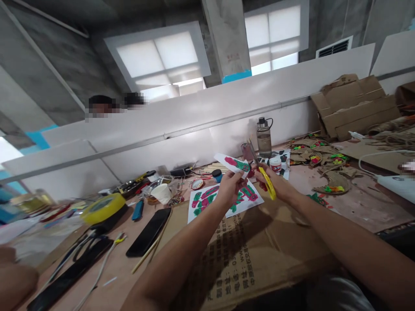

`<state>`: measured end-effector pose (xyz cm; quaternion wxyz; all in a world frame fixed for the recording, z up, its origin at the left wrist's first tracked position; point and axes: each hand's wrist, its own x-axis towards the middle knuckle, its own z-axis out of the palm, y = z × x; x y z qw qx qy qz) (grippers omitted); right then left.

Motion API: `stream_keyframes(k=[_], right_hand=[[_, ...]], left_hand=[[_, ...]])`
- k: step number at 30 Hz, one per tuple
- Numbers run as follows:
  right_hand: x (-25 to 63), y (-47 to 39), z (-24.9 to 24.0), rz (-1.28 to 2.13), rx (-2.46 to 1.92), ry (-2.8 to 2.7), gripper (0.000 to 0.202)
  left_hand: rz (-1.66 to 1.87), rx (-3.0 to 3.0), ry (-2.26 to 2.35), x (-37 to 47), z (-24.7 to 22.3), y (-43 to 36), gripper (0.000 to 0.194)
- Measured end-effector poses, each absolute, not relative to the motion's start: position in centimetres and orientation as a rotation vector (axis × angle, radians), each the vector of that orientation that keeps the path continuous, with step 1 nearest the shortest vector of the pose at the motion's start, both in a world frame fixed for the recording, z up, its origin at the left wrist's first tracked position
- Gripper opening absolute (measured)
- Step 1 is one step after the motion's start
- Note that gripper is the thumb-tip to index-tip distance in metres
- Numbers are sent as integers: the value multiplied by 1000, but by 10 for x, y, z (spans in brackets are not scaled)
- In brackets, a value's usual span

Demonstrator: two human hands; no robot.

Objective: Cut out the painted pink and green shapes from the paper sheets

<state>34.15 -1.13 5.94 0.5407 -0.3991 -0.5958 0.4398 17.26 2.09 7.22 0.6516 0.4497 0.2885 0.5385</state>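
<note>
Pinched in my left hand (231, 186) is a cut piece of white paper (231, 163) painted pink and green. My right hand (275, 181) is wrapped round yellow-handled scissors (267, 183), their blades pointing up and away, close beside the paper piece. Below my hands lies a white sheet (194, 218) with pink and green painted shapes, on a brown cardboard piece (272, 242) with printed characters. A blue paint jar with a dark lid (217, 175) stands behind my left hand, and a white-and-red jar (275, 165) behind my right hand.
A black phone (148, 233), wooden sticks and a tape roll (103, 208) lie on the left. A water bottle (264, 138) stands near the white partition (181, 134). Decorated cardboard pieces (333, 180) spread rightward. Another person's arm (16, 274) shows at lower left.
</note>
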Motion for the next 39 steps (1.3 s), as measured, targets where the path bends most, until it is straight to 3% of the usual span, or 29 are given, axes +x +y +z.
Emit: stream_keyframes(k=[17,39], right_hand=[[344,-20,61,983,-1118,-1703,67],[340,-28,65,1022,-1229,-1691,67]], left_hand=[[1349,953,539,171,92,31,21],[1362,919,534,166,91,30,26]])
